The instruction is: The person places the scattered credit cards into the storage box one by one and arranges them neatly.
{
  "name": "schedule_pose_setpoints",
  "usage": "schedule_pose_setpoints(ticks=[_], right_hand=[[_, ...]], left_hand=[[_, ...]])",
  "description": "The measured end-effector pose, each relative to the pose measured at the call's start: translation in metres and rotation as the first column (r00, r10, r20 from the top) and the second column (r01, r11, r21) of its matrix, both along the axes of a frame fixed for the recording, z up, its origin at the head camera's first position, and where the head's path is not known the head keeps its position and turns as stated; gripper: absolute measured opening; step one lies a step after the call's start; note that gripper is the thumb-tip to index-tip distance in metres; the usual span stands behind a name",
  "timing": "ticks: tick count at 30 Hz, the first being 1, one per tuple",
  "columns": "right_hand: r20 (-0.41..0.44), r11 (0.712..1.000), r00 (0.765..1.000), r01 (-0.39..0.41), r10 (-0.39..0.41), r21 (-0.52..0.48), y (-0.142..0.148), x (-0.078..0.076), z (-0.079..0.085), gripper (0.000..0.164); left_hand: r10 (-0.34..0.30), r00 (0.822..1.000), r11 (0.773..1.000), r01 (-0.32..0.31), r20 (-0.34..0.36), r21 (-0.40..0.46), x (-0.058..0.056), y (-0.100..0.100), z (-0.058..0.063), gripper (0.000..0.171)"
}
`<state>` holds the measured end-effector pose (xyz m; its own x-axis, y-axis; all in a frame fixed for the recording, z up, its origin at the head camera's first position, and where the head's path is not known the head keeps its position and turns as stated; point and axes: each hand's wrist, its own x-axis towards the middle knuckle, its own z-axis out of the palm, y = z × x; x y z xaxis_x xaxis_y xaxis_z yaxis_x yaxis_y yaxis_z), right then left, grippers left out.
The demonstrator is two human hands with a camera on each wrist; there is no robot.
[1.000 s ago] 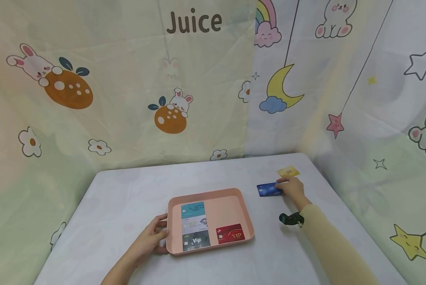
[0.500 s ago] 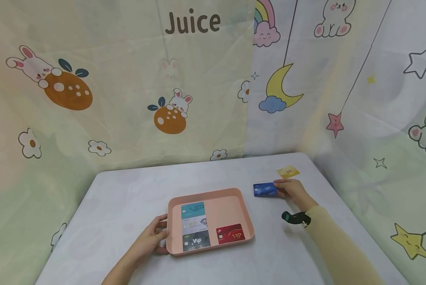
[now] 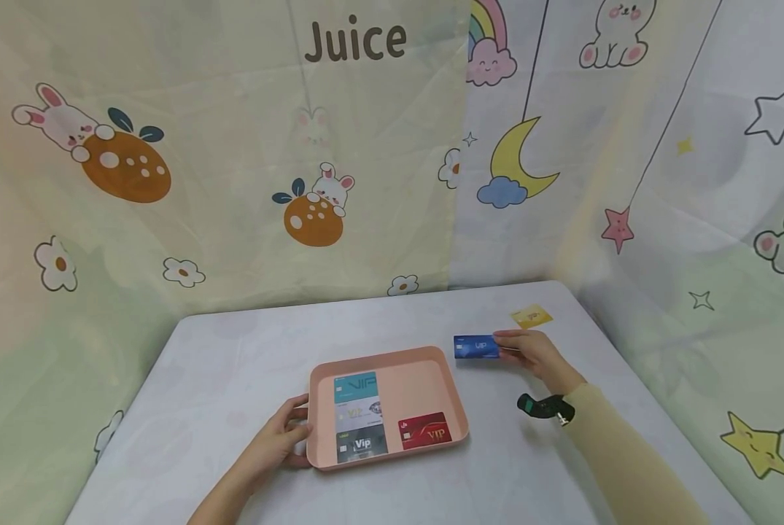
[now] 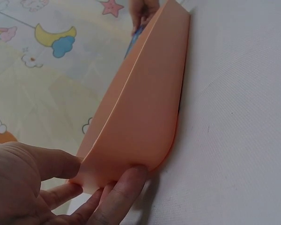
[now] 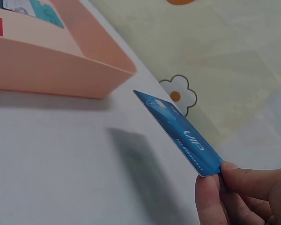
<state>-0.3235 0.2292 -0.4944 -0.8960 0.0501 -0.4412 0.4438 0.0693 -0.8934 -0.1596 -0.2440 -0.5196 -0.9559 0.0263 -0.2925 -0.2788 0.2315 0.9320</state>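
Note:
In the head view a blue VIP card (image 3: 475,347) is held up by my right hand (image 3: 536,356), just right of the tray. The right wrist view shows the thumb and fingers pinching one end of this blue card (image 5: 178,133), with its shadow on the table below. My left hand (image 3: 278,435) holds the left side of a pink tray (image 3: 424,386), thumb and fingers at its wall (image 4: 140,98). Inside lie a teal card (image 3: 355,386), a white card (image 3: 357,413) and a grey card (image 3: 362,443) in a column, with a red card (image 3: 424,430) to their right.
A yellow card (image 3: 532,316) lies on the white table (image 3: 247,357) behind my right hand, toward the back right corner. A printed curtain (image 3: 234,182) stands behind the table and along its sides. A dark green band (image 3: 544,407) is at my right wrist.
My right hand has lifted the blue card off the table and moved it left, toward the tray. The left hand and the tray have stayed where they were.

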Motion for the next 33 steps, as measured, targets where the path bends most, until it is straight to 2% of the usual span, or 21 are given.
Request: schedule_pose_setpoints(ticks=[10, 18, 27, 33], right_hand=[[-0.033, 0.995, 0.994, -0.104, 0.105, 0.006, -0.024, 0.011, 0.008, 0.047], [-0.058, 0.982, 0.98, -0.19, 0.189, -0.012, -0.052, 0.02, 0.013, 0.047], [-0.05, 0.979, 0.978, -0.202, 0.204, 0.04, -0.082, 0.022, 0.011, 0.038], [-0.059, 0.97, 0.97, -0.231, 0.236, 0.073, -0.099, 0.028, 0.01, 0.034]], left_hand=[[0.016, 1.0, 1.0, -0.016, 0.011, -0.005, 0.0, 0.001, -0.001, 0.062], [-0.003, 1.0, 1.0, 0.003, 0.001, -0.002, 0.0, 0.001, 0.001, 0.063], [0.019, 1.0, 1.0, -0.019, 0.011, -0.01, -0.001, 0.0, -0.002, 0.063], [0.006, 1.0, 1.0, -0.006, 0.002, -0.002, -0.001, 0.0, -0.002, 0.063]])
